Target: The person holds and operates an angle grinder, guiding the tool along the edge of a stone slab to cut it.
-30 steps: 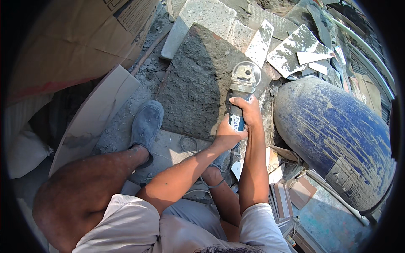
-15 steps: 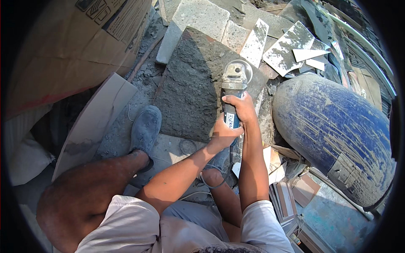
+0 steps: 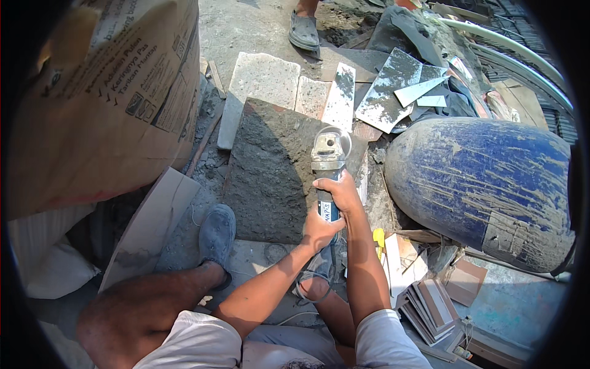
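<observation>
you are crouching on dusty ground littered with broken tile offcuts, a big blue mortar-streaked drum lying on its side to your right; a dark grey rough square slab is lying flat in front of you, your grey shoe pressing on its near edge; your right hand is wrapping the neck of a grey angle grinder, your left hand is clenching its rear handle just behind; the tool's long axis is pointing straight away from you, its disc sitting at the slab's far right edge.
</observation>
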{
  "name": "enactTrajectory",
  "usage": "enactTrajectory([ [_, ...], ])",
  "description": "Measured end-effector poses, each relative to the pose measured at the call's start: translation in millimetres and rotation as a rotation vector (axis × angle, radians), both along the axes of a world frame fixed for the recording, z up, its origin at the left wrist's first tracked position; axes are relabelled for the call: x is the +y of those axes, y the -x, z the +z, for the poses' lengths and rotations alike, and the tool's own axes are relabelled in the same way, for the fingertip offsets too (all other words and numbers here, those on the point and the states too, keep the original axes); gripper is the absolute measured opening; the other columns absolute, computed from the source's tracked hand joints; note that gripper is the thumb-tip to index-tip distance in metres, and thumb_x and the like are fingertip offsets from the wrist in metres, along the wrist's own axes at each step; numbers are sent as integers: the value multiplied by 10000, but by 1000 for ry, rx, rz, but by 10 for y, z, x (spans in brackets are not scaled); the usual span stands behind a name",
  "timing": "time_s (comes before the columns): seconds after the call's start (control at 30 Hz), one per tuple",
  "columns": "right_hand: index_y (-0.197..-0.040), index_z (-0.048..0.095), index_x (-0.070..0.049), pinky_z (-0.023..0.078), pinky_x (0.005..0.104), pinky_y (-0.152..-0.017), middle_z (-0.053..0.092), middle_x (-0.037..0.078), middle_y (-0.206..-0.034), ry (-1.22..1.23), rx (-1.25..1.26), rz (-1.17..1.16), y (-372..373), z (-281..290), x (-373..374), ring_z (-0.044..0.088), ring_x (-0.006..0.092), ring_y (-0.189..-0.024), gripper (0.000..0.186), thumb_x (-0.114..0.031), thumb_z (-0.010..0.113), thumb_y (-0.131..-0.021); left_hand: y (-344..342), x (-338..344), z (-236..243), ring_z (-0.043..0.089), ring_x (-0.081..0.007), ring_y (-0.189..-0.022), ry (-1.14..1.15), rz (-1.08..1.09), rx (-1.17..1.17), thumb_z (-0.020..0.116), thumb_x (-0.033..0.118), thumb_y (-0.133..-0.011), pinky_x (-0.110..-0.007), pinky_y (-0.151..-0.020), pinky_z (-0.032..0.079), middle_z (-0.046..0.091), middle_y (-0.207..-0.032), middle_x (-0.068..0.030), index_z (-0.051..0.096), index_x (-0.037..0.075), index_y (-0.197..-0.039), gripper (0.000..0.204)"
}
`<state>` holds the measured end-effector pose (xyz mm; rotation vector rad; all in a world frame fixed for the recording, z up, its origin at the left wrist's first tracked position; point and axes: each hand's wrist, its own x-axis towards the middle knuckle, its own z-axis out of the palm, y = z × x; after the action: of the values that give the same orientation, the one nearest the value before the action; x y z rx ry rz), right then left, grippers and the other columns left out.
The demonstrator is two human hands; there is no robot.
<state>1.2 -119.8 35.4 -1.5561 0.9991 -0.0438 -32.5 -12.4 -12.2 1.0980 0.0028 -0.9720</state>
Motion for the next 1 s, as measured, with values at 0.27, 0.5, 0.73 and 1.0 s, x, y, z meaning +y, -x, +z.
enactTrajectory([
  [0.27, -981, 639, -34, 501, 291, -621, 637, 29, -808, -51, -145, -290, 665, 553, 200, 592, 126, -656, 351, -148, 780, -680, 312, 253, 473, 610, -142, -743, -87, -217, -335, 805, 177, -682, -319, -685, 501, 654, -862, -56, 575, 10, -1015, 438],
  [0.5, -968, 690, -28, 489, 310, -632, 664, 44, -840, -129, -200, -266, 833, 725, 567, 600, 152, -675, 356, -176, 809, -667, 337, 669, 710, 677, -243, -802, -243, -263, -428, 812, 235, -640, -371, -738, 525, 687, -884, -139, 592, -12, -983, 477],
  [0.73, -882, 672, -45, 514, 278, -571, 667, 52, -763, -198, -139, -170, 666, 561, 789, 638, 147, -613, 240, -191, 808, -748, 270, 926, 660, 631, -161, -768, -317, -232, -387, 804, 213, -656, -335, -712, 510, 655, -879, -76, 565, -3, -1003, 474],
  [1.0, -907, 633, -36, 525, 299, -555, 653, 55, -794, -244, -88, -136, 408, 287, 858, 644, 154, -636, 216, -109, 749, -740, 115, 941, 310, 652, -210, -772, -354, -274, -262, 824, 288, -648, -358, -710, 515, 669, -881, -109, 561, -14, -1056, 571],
])
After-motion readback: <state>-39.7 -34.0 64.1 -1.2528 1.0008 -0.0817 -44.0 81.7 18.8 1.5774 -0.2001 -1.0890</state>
